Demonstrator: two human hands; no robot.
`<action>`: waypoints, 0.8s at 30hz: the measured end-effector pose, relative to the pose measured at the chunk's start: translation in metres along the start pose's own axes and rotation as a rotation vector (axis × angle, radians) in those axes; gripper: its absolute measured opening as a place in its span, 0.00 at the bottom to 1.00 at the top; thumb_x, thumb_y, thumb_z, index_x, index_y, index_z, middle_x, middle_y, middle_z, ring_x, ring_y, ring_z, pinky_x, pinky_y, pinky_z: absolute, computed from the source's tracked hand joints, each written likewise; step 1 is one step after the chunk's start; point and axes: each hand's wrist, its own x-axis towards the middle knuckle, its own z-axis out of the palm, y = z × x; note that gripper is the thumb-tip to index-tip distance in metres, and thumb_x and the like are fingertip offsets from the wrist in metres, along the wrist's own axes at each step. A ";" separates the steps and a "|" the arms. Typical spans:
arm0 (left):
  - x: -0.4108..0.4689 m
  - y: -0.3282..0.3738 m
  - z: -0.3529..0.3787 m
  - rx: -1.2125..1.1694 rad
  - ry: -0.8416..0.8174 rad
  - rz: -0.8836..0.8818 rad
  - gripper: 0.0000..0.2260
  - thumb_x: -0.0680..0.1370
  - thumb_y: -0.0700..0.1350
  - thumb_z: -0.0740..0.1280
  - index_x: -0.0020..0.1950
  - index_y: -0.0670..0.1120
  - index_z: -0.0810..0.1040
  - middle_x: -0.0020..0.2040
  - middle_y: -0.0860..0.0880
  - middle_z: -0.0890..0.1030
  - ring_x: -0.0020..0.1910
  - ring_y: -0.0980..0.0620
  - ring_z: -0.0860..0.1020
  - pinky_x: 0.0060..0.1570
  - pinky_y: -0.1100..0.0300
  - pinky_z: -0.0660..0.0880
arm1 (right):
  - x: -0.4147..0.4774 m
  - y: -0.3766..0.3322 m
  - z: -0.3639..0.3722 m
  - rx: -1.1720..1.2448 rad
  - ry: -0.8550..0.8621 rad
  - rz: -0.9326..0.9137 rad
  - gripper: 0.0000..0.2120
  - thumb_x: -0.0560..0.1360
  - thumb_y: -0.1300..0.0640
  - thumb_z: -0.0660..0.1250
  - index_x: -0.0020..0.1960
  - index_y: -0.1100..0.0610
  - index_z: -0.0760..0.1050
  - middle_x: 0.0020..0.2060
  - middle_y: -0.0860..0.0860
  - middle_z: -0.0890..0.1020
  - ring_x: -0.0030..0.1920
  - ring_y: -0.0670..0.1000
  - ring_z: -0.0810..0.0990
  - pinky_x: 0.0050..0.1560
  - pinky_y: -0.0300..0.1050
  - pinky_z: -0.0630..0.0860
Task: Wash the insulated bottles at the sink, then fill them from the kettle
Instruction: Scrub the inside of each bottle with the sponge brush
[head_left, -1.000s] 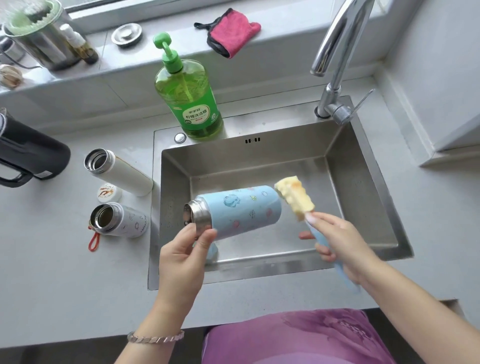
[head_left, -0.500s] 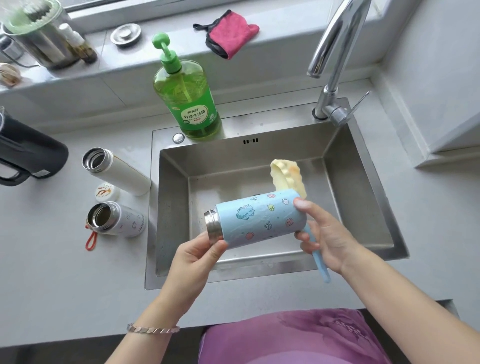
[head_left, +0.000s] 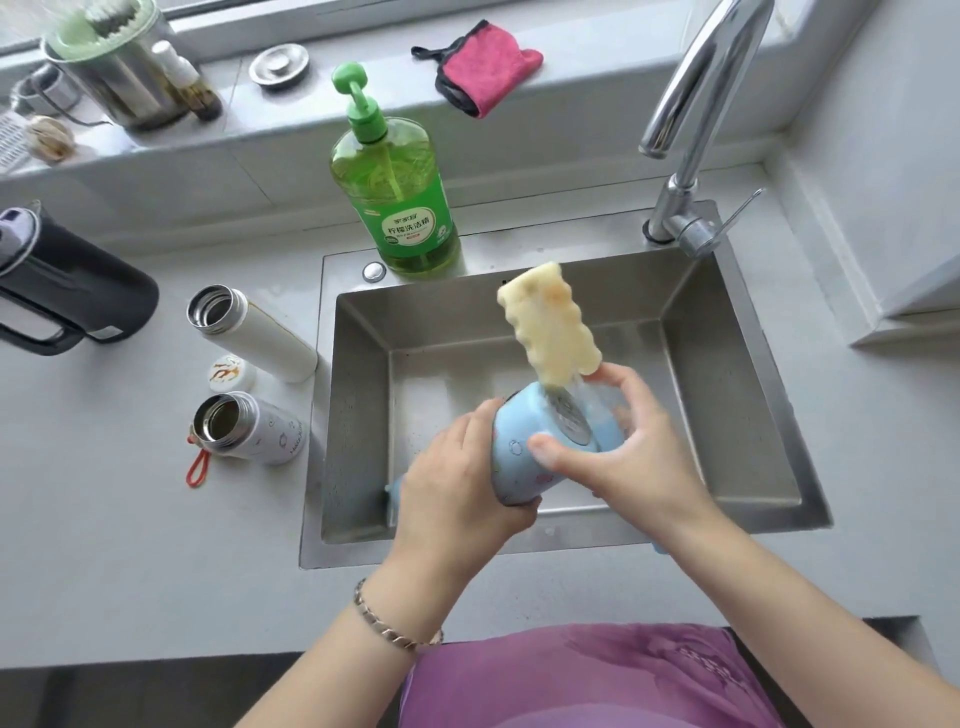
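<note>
Head view: left hand (head_left: 457, 499) grips the blue bottle (head_left: 524, 460) over the sink (head_left: 358, 415) to catch drips; right hand (head_left: 641, 460) clutches the sponge brush (head_left: 550, 327), thumb seemingly bracing its end.

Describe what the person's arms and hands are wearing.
Both forearms are bare: no sleeves or gloves show on the left hand or the right hand. A silver-toned chain-link bracelet circles the left wrist; the right wrist is plain. A purple garment shows at the bottom edge.

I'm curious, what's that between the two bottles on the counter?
A round lid lies between the tall bottle and the short bottle, in the head view.
</note>
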 end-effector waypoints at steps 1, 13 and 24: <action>0.000 -0.002 0.001 -0.052 0.030 -0.023 0.35 0.62 0.50 0.76 0.67 0.52 0.68 0.56 0.56 0.76 0.53 0.51 0.75 0.45 0.60 0.69 | 0.000 -0.001 -0.002 -0.032 -0.008 -0.033 0.25 0.59 0.51 0.79 0.50 0.37 0.71 0.44 0.41 0.80 0.41 0.40 0.79 0.41 0.38 0.77; 0.009 -0.017 -0.002 -0.321 0.104 -0.170 0.31 0.59 0.48 0.78 0.58 0.61 0.70 0.47 0.60 0.76 0.45 0.58 0.74 0.44 0.59 0.74 | -0.015 0.011 -0.026 -0.486 0.109 -0.462 0.13 0.73 0.51 0.64 0.53 0.53 0.82 0.31 0.35 0.73 0.30 0.38 0.71 0.31 0.32 0.69; 0.008 -0.021 -0.006 -0.324 0.125 -0.168 0.33 0.59 0.48 0.78 0.60 0.60 0.71 0.46 0.61 0.75 0.46 0.61 0.73 0.41 0.67 0.70 | -0.020 0.014 -0.029 -0.171 -0.038 -0.217 0.12 0.75 0.59 0.66 0.47 0.41 0.80 0.23 0.46 0.71 0.28 0.45 0.67 0.32 0.43 0.65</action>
